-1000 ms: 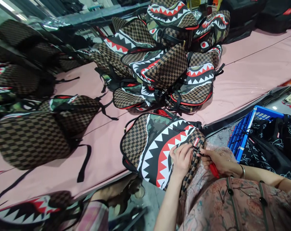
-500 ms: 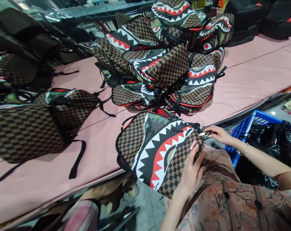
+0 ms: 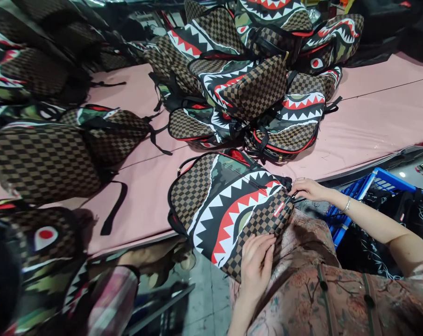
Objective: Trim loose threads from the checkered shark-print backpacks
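Note:
A brown-and-black checkered backpack (image 3: 204, 196) with a red, white and black shark-mouth print lies tilted, its far part at the table edge and its near end at my lap. On its lower checkered front rests my left hand (image 3: 257, 263), fingers slightly bent and not wrapped round anything. At the right corner of the backpack, by the black strap end, my right hand (image 3: 308, 190) is closed on a small dark tool, apparently thread snips. My fingers mostly cover the tool now; its metal blades showed more plainly a moment ago.
Similar backpacks (image 3: 253, 88) are heaped on the pink-covered table (image 3: 376, 107), with more checkered bags (image 3: 43, 158) at left. A blue crate (image 3: 379, 175) of black bags stands at right. Beside me, at lower left, a person in plaid (image 3: 113, 298) has a camouflage shark backpack (image 3: 46, 256).
My left hand has slid down and left along the backpack, off its red label. My right hand has turned slightly at the corner. A camouflage backpack has come into view at lower left.

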`<state>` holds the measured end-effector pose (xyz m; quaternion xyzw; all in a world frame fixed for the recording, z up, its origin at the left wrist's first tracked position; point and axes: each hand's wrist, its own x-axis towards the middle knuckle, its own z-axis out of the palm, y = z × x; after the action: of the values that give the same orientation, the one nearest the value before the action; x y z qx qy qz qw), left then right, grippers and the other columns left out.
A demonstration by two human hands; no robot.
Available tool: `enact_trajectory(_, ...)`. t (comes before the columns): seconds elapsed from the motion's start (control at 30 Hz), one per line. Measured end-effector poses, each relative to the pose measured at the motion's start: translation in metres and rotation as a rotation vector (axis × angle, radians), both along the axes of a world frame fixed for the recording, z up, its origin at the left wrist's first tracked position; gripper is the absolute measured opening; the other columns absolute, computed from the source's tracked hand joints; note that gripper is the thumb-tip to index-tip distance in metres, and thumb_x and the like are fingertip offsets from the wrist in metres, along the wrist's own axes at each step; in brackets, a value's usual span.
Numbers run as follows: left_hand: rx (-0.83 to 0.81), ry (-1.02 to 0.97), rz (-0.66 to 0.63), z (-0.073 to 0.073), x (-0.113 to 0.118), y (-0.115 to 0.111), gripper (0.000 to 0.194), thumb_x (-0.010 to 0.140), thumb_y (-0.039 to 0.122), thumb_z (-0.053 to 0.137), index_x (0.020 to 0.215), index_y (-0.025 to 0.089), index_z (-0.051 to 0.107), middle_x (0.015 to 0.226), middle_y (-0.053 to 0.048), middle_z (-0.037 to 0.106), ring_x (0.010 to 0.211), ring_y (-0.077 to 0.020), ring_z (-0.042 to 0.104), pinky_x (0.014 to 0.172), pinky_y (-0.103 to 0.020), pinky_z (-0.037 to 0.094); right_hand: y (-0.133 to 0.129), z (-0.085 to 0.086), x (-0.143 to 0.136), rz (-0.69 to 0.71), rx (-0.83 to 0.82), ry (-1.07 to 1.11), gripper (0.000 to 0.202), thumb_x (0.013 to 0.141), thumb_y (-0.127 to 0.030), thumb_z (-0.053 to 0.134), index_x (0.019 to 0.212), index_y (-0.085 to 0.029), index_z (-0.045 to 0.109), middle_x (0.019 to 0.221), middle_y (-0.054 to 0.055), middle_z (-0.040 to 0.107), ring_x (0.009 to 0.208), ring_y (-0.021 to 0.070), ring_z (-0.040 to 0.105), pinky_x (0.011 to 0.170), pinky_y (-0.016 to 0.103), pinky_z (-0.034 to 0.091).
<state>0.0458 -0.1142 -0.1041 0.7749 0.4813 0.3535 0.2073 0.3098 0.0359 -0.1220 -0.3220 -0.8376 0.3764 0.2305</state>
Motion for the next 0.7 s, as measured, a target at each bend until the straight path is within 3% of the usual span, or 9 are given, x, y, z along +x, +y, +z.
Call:
enact_trajectory(0.27, 0.019, -0.017, 0.065, 0.000, -0.005, 0.000, 0.024, 0.079, 0.010, 0.051, 0.099, 0.022, 0.058, 0.097, -0.005, 0.065, 0.095, -0.0176, 0.058, 0.093, -0.042, 0.040, 0.004, -0.002, 0.006, -0.007, -0.024, 0.040, 0.025, 0.084, -0.037, 0.050, 0.096, -0.020, 0.064, 0.089, 0.007, 0.065, 0.088, 0.0190, 0.057, 0.083, 0.034, 0.041)
enact_trajectory(0.7, 0.067, -0.023, 0.121, 0.008, -0.005, 0.002, 0.017, 0.079, 0.013, 0.052, 0.091, 0.020, 0.061, 0.091, -0.004, 0.067, 0.090, -0.0168, 0.061, 0.092, -0.040, 0.041, 0.009, 0.009, -0.012, 0.151, 0.067, -0.074, 0.026, 0.088, -0.035, 0.044, 0.096, -0.017, 0.062, 0.087, 0.008, 0.063, 0.083, 0.0178, 0.055, 0.079, 0.032, 0.042)
